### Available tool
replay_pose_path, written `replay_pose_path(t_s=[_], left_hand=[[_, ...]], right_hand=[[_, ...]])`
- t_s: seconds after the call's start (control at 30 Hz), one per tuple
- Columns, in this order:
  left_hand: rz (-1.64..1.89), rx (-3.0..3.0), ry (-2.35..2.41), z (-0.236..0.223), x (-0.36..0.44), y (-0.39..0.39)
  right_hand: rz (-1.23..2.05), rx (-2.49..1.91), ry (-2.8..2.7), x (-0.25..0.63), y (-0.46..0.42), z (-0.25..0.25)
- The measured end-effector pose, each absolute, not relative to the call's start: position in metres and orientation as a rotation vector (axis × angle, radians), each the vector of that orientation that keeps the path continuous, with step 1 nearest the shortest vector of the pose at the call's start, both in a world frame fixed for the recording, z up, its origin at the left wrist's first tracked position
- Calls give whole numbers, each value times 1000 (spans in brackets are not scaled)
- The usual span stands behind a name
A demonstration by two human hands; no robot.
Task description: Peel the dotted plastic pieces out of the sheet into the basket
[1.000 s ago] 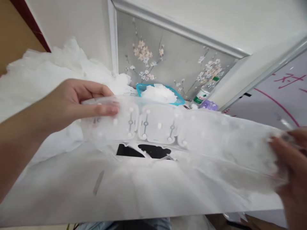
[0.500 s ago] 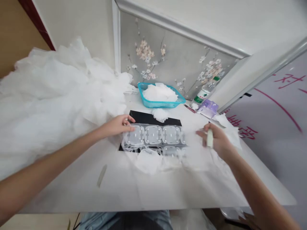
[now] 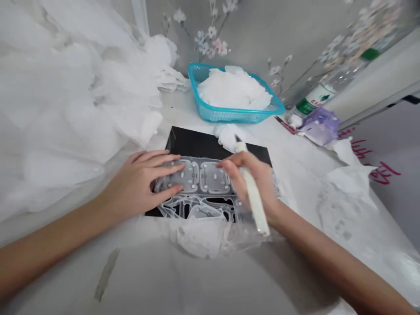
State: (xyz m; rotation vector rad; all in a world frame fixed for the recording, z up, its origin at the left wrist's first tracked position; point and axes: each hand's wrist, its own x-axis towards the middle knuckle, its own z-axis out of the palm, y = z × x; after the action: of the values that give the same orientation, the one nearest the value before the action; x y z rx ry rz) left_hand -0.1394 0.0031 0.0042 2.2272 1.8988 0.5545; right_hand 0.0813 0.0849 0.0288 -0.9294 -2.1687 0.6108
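My left hand (image 3: 141, 183) lies spread on the left end of a translucent plastic sheet (image 3: 215, 176) with rows of rounded-square shapes. My right hand (image 3: 254, 179) is closed around a slim white-handled craft knife (image 3: 252, 197), its dark tip pointing up and away from the sheet. The fingers of that hand hover over or touch the sheet's middle; I cannot tell which. Under the sheet is a black board (image 3: 193, 142). Along its front edge, thin cut strips surround open gaps, and a loose white piece (image 3: 203, 236) hangs there.
A large heap of white pieces (image 3: 65, 96) fills the left side. Behind the board stands a blue basket (image 3: 229, 114) of white pieces. A bottle (image 3: 315, 100), a purple packet (image 3: 321, 127) and a red pen-like item (image 3: 286, 125) lie at the back right. Clear film (image 3: 344, 210) covers the right.
My right hand has swung left from beyond the sheet's right end to over its middle, still holding the knife. My left hand has flattened onto the sheet. The view has moved closer.
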Motion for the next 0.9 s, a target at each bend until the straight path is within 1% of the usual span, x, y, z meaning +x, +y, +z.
replay_pose_path(t_s=[0.1,0.2,0.27,0.5,0.77,0.9], left_hand=[[582,2168,1919,2,-143,-1],[769,2027,1975,3,-147,-2],[829,1971,2007,4,-151,-2],[778,2104,2083,10,-160,1],[712,2045,2022,1,-166,-3],[706,2012,2065,2,-166,-2]], right_hand=[[768,-775,-2311,56,84,14],[814,-564,-2475,47,86,4],[830,-491,-2572,47,87,1],[796,-550,-2663,48,88,2],[870,-536,-2694,50,92,2],[934,-571,-2607,51,93,5]])
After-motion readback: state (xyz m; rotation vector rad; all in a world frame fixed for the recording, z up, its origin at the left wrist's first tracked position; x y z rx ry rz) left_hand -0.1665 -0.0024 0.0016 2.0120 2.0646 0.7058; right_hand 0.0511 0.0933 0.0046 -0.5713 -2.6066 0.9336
